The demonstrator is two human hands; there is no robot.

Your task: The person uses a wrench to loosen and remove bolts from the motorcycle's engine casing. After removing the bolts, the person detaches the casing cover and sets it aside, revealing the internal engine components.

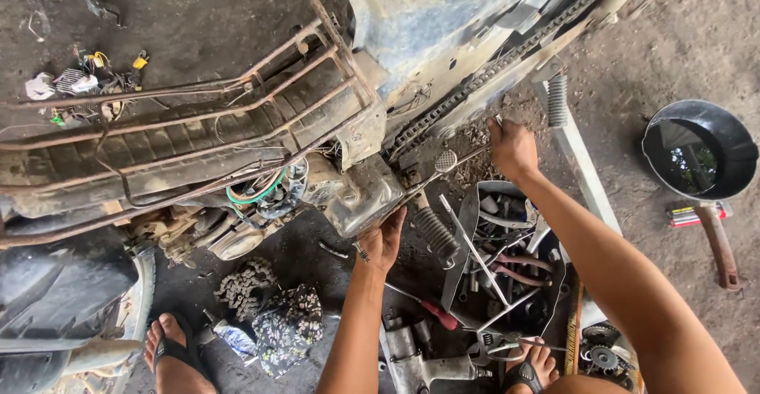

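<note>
Nearest the lens, two sandalled feet on the dirt floor point(237, 14), one foot point(170, 354) lower left of the engine point(348, 196), the other foot point(532, 366) lower right by a basin of tools point(507, 259). The stripped motorcycle frame point(182, 133) lies on its side; the engine sits at its lower edge. Left hand point(384, 240) presses up under the engine's casing, fingers spread flat on it, nothing gripped. Right hand point(511, 147), right of the engine, is clenched round a thin metal rod or tool shaft near the drive chain point(491, 70); cannot tell exactly what the tool is. Between the hands a footpeg with ribbed rubber point(435, 232) juts out, crowding the gap. The basin is packed with wrenches and rods, just below the right hand. A red-handled screwdriver point(431, 311) and a loose chain pile point(245, 283) lie below the engine, patterned rag point(289, 327) beside the pile. Far right of the engine, a black oil pan point(701, 153) with dark liquid, well apart.
</note>
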